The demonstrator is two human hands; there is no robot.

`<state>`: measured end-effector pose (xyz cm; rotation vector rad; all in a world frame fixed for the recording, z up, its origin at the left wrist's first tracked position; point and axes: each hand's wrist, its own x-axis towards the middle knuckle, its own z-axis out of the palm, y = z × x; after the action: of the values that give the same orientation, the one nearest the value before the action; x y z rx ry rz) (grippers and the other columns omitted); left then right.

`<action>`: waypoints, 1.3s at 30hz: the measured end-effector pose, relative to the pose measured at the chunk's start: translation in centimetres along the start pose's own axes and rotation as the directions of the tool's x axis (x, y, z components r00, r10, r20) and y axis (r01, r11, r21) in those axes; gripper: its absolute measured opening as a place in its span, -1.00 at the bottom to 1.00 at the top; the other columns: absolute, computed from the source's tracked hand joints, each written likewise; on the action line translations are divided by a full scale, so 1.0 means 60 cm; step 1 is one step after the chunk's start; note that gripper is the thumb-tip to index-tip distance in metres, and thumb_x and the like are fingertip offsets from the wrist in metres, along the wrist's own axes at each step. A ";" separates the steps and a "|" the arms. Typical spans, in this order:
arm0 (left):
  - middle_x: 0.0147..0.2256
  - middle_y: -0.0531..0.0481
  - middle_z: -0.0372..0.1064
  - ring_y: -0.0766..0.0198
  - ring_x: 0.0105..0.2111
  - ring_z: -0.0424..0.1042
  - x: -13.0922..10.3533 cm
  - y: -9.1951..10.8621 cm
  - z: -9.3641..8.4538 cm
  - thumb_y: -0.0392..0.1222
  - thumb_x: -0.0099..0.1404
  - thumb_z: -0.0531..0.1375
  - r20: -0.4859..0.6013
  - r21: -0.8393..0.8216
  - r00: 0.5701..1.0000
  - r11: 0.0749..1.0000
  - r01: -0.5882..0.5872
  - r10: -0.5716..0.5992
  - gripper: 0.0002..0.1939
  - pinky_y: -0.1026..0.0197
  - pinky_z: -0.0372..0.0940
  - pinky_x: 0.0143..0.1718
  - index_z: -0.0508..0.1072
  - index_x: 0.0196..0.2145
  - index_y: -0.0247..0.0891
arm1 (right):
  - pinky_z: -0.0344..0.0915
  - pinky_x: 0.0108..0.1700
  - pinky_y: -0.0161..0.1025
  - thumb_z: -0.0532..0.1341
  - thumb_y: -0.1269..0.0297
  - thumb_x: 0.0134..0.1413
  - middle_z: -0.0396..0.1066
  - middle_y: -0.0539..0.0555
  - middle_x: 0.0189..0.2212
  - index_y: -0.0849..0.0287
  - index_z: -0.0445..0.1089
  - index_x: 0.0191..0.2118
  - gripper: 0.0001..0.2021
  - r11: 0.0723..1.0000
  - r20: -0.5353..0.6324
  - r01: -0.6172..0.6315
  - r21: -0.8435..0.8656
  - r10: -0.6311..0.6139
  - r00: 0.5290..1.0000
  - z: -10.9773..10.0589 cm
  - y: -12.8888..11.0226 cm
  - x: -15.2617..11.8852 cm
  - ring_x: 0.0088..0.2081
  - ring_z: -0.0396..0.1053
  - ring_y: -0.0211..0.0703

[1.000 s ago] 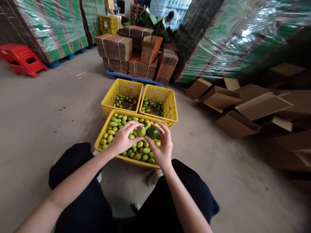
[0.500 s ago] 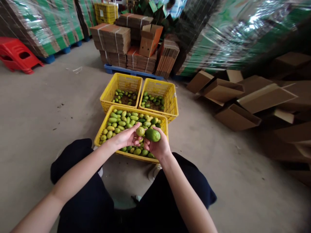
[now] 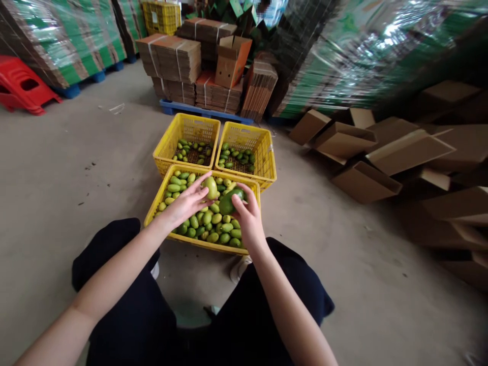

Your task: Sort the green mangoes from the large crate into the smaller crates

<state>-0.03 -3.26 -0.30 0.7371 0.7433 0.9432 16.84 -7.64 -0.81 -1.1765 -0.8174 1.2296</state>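
My left hand [image 3: 183, 207] holds a pale yellow-green mango [image 3: 211, 188] at its fingertips, above the near yellow crate [image 3: 202, 247]. Beside it, my right hand [image 3: 250, 219] grips a larger dark green mango [image 3: 227, 203], thumb and fingers around it. A small gap separates the two fruits. Beneath both hands the crate is filled with green and yellowish mangoes [image 3: 206, 219]; my hands hide some of them.
Two more yellow crates, left [image 3: 160, 153] and right [image 3: 268, 157], stand behind the near one with fewer mangoes inside. Flattened cartons [image 3: 179, 61] are stacked on a blue pallet [image 3: 171, 109]. Open cardboard boxes [image 3: 366, 188] lie at the right. A red stool [image 3: 28, 84] is far left.
Both hands have turned and moved slightly up, each with its mango. The fruits are further apart, and the dark green one now points up rather than to the right.
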 end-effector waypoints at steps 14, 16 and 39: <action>-0.09 -0.06 0.39 0.21 -0.04 0.43 -0.006 -0.010 0.002 -0.28 0.04 0.45 0.133 0.395 0.887 0.797 -0.457 0.443 -0.65 0.19 0.35 0.07 0.54 -0.18 -0.21 | 0.46 0.00 0.02 0.37 0.30 0.06 0.45 0.09 -0.11 -0.04 0.46 -0.03 -0.67 0.564 0.135 0.613 -0.554 -0.665 0.734 -0.001 -0.003 -0.011 -0.05 0.45 -0.01; -0.06 -0.08 0.37 0.19 0.00 0.42 -0.009 -0.011 -0.001 -0.26 0.10 0.42 0.159 0.426 0.870 0.763 -0.486 0.466 -0.68 0.19 0.35 0.07 0.55 -0.16 -0.20 | 0.47 0.00 0.01 0.37 0.31 0.07 0.47 0.09 -0.10 -0.05 0.47 -0.02 -0.67 0.541 0.153 0.625 -0.562 -0.675 0.722 -0.002 -0.006 -0.014 -0.04 0.46 0.00; -0.53 0.08 0.34 0.45 -0.64 0.29 -0.001 0.020 0.016 -0.25 0.36 0.18 -0.211 -0.415 0.951 0.902 0.122 -0.226 -0.86 0.39 0.30 -0.57 0.36 -0.39 -0.27 | 0.14 -0.65 -0.33 0.35 0.15 -0.17 0.40 -0.05 -0.55 0.13 0.35 -0.45 -0.78 0.901 0.137 -0.298 0.315 0.267 0.954 0.010 -0.015 0.005 -0.60 0.28 -0.28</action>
<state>0.24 -3.07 1.19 0.1860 0.7947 0.9936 16.55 -7.17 0.16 -0.9874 -0.4853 1.6020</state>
